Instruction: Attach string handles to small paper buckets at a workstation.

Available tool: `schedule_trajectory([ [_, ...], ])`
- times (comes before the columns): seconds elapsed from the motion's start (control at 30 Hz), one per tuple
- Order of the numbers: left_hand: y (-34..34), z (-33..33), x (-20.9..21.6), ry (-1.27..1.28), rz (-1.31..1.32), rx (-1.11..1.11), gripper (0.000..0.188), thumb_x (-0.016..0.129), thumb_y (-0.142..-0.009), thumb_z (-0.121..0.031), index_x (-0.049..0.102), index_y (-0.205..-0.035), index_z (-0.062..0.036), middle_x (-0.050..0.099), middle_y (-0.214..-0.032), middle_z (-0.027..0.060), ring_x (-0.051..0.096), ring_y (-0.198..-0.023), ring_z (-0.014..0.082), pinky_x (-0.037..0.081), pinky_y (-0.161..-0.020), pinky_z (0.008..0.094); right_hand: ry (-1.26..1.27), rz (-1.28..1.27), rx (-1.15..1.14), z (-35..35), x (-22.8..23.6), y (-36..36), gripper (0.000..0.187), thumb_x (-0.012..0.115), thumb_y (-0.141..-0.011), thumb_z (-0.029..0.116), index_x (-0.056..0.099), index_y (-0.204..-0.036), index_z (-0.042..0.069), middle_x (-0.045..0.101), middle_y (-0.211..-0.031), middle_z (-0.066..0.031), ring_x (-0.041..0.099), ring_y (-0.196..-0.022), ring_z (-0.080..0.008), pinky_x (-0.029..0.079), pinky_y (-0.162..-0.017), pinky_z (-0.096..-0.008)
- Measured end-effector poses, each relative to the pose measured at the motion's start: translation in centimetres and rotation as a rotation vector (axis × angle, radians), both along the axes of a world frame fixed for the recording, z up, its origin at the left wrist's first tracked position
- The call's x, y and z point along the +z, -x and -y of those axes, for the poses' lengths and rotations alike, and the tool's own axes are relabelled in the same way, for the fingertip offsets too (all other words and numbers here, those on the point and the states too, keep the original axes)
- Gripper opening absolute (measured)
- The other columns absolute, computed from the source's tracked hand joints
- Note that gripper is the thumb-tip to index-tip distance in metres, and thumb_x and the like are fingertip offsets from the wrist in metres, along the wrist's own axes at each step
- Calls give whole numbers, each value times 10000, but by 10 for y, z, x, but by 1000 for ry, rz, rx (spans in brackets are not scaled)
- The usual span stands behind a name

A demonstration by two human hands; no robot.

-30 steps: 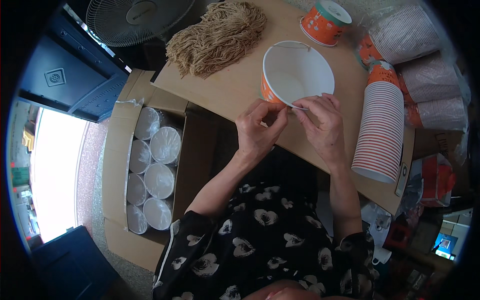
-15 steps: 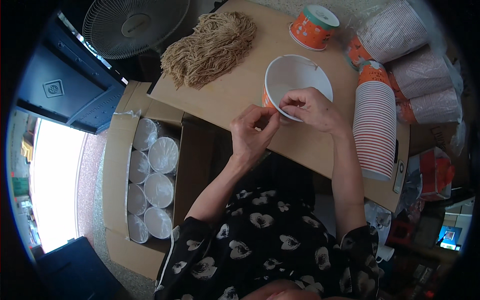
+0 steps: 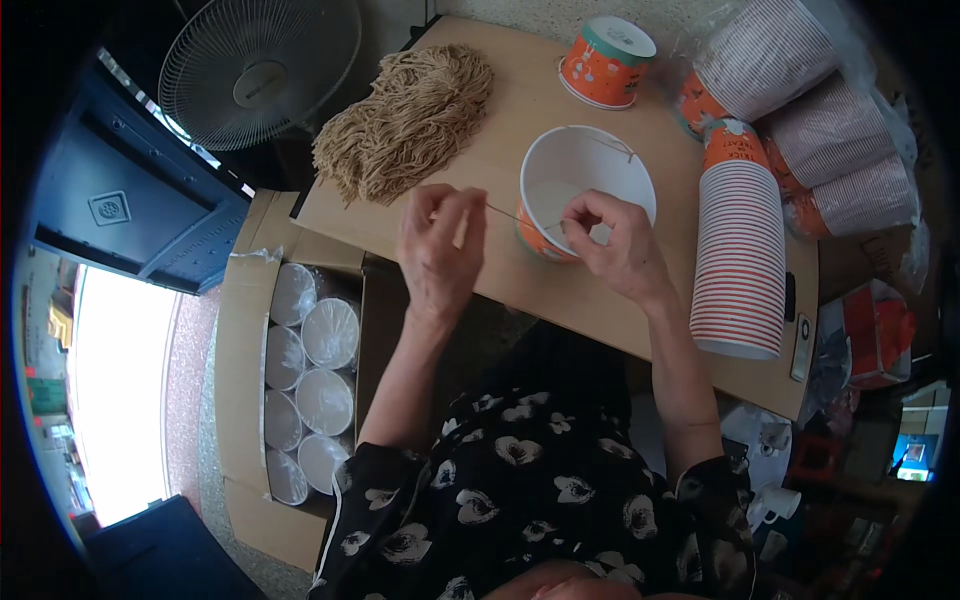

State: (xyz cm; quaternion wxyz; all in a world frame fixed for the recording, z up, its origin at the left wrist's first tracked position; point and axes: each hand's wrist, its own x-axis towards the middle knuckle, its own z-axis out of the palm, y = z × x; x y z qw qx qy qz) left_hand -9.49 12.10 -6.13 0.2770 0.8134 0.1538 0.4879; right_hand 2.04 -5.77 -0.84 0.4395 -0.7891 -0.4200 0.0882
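Observation:
An orange paper bucket with a white inside [image 3: 575,165] stands mouth up on the table, tilted toward me in view. A thin tan cord [image 3: 508,214] stretches from my left hand [image 3: 438,255] across the bucket's near left rim. My left fingers are pinched on the cord's end, left of the bucket and slightly blurred. Over the near rim, my right hand [image 3: 622,248] pinches the cord's other part with thumb and forefinger. Another bit of cord shows at the bucket's far rim. A tan bundle of cords [image 3: 400,120] lies at the table's far left.
A second bucket [image 3: 607,65] sits upside down at the back. To the right lies a long stack of nested buckets [image 3: 740,255], with bagged stacks [image 3: 840,130] beyond it. A carton [image 3: 245,400] of wrapped buckets stands left of the table [image 3: 500,75]; a fan [image 3: 260,80] is behind it.
My left hand has moved left and away from the bucket, drawing the cord out straight. My right hand has stayed by the near rim. The whole view has shifted slightly.

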Motion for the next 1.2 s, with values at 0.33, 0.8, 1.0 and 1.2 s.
schedule_trajectory([
  [0.33, -40, 0, 55, 673, -67, -883, 178, 604, -970, -61, 681, -1114, 8, 725, -1042, 66, 666, -890, 82, 502, -653, 210, -91, 308, -12, -9, -14, 2, 72, 672, -825, 26, 632, -880, 1, 662, -847, -129, 664, -715, -245, 525, -653, -338],
  [0.8, -56, 6, 48, 920, -333, -1084, 207, 660, -992, -185, 656, -1089, -2, 720, -1008, 61, 723, -933, 141, 491, -586, 198, -748, -489, -128, 7, -18, -5, 109, 598, -970, 48, 659, -1018, -29, 660, -891, -49, 546, -690, -62, 455, -625, -228],
  [1.0, -57, 2, 42, 878, -364, -1047, 178, 720, -945, -126, 699, -1034, 27, 725, -911, 65, 709, -801, 121, 548, -669, 225, -556, -311, -127, 22, -1, -15, 191, 572, -1007, 105, 662, -1093, -40, 681, -932, -61, 583, -741, -89, 486, -653, -254],
  [1.2, -58, 3, 44, 862, -408, -1026, 186, 715, -948, -123, 692, -1045, 34, 725, -904, 75, 713, -817, 130, 563, -691, 234, -201, 487, -81, 25, 11, -16, 161, 727, -839, 26, 683, -994, 16, 679, -867, -99, 660, -802, -256, 534, -704, -351],
])
